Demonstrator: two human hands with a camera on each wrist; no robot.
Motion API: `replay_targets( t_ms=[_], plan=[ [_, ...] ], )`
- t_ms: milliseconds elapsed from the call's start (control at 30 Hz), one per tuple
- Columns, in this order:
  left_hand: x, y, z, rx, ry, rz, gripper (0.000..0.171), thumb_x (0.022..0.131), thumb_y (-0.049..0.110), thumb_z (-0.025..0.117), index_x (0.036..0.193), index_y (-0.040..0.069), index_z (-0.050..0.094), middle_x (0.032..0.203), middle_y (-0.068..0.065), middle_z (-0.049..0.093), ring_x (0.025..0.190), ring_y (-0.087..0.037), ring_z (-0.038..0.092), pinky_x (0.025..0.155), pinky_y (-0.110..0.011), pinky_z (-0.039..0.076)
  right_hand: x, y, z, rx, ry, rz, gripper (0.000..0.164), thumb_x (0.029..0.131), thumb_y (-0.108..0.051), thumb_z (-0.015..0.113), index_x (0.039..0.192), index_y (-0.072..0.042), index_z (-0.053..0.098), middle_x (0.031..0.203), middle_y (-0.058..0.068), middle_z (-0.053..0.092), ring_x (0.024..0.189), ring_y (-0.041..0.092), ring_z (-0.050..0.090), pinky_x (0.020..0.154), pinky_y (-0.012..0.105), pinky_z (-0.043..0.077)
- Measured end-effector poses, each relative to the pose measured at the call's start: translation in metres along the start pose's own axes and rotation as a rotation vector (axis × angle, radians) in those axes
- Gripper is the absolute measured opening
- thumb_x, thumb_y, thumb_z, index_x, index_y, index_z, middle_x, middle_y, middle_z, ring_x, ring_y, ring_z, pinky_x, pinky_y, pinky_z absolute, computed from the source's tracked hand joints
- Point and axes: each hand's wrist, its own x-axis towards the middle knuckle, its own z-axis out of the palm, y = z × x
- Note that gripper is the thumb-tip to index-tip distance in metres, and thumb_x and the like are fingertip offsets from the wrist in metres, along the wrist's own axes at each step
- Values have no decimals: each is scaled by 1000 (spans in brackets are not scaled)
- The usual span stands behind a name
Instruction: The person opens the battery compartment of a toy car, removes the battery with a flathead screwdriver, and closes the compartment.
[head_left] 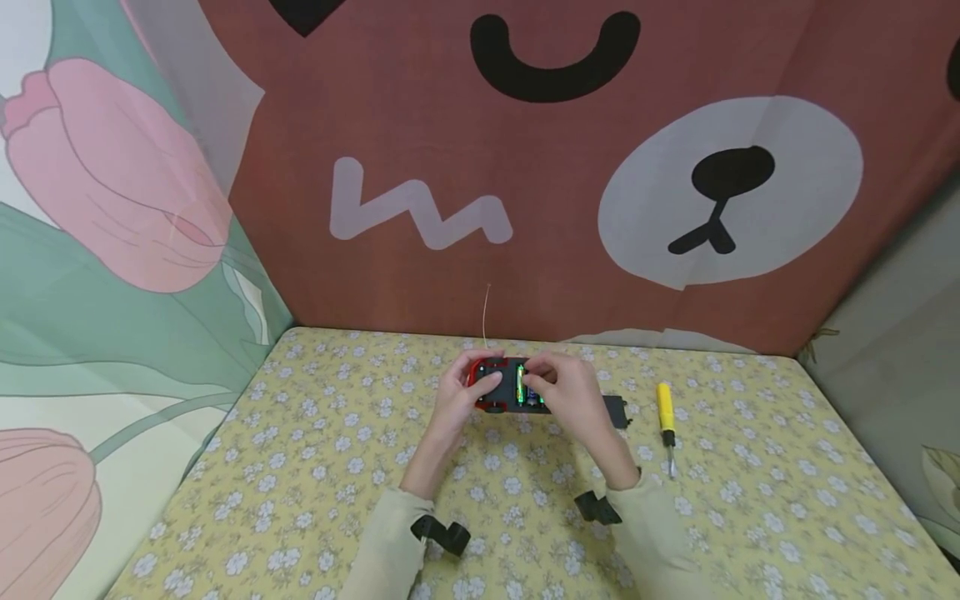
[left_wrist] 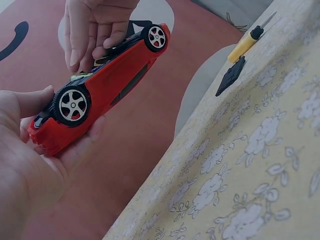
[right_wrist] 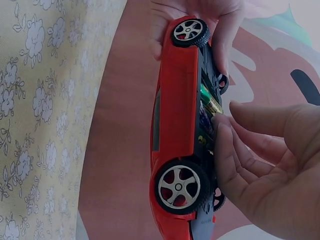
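A red toy car (head_left: 476, 375) is held with its black underside toward the head camera, in the person's left hand (head_left: 455, 390). The left thumb lies across the underside near one end; the fingers support the body from beneath, by the wheel (left_wrist: 73, 105). A battery compartment in the underside holds green batteries (head_left: 521, 384), one also seen as a green and gold battery (right_wrist: 211, 99). The right hand (head_left: 572, 392) has bent fingers at this compartment, its fingertips touching the battery area. Whether they pinch a battery is hidden.
A black battery cover (head_left: 617, 412) lies on the flowered tablecloth (head_left: 315, 500) just right of the right hand. Farther right is a yellow-handled screwdriver (head_left: 665, 408), its tip toward the person. A thin pale wire (head_left: 485, 317) rises behind the car. A patterned curtain (head_left: 420, 283) stands behind the table.
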Motion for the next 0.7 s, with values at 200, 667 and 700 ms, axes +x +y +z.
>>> replay_targets(
  t_ms=[200, 667, 700],
  plan=[
    [0, 0, -1, -2, -14, 2, 40, 96, 7, 73, 134, 0, 63, 141, -18, 60, 122, -23, 58, 94, -31, 53, 0, -1, 2, -33, 18, -6, 18, 92, -4, 77, 110, 0, 77, 93, 11, 75, 78, 23, 70, 69, 40, 59],
    [-1, 0, 1, 26, -6, -1, 37, 95, 8, 74, 131, 2, 65, 136, -10, 64, 121, -23, 58, 91, -31, 54, 1, 0, 4, -94, 19, -41, 8, 94, -3, 75, 102, -2, 77, 90, 10, 75, 76, 23, 71, 66, 38, 59],
    [0, 0, 1, 31, -4, 1, 37, 95, 9, 74, 130, 1, 66, 136, -10, 65, 121, -23, 59, 91, -31, 55, 1, 0, 4, -98, 21, -42, 7, 94, -3, 75, 101, -3, 76, 89, 10, 75, 76, 23, 71, 66, 38, 59]
  ],
)
